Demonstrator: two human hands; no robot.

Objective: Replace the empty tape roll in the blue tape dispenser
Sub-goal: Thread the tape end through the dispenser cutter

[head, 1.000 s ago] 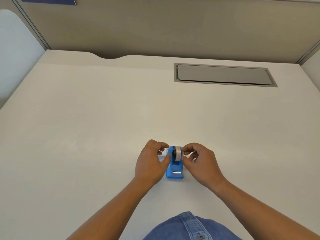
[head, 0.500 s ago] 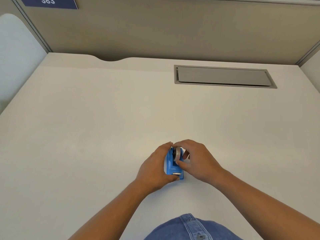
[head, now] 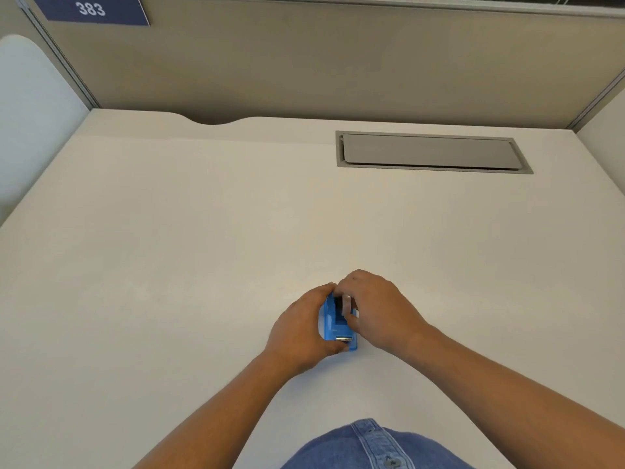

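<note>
A small blue tape dispenser (head: pixel 334 328) stands on the white desk (head: pixel 203 248), its metal cutter end toward me. My left hand (head: pixel 301 330) wraps around its left side and front corner. My right hand (head: pixel 378 308) reaches over the top from the right, thumb and fingers pinched on a pale tape roll (head: pixel 346 303) that sits upright at the dispenser's slot. Whether the roll rests fully in the slot is hidden by my fingers.
A grey cable hatch (head: pixel 429 152) is set flush in the desk at the back right. Beige partition walls close the desk at the back, with a blue sign reading 383 (head: pixel 90 10) at top left. My denim shirt (head: pixel 372 448) shows at the bottom edge.
My left hand closed around the dispenser's left side, and the white piece near its fingers is out of sight. My right hand moved over the top onto the tape roll. The camera tilted up slightly.
</note>
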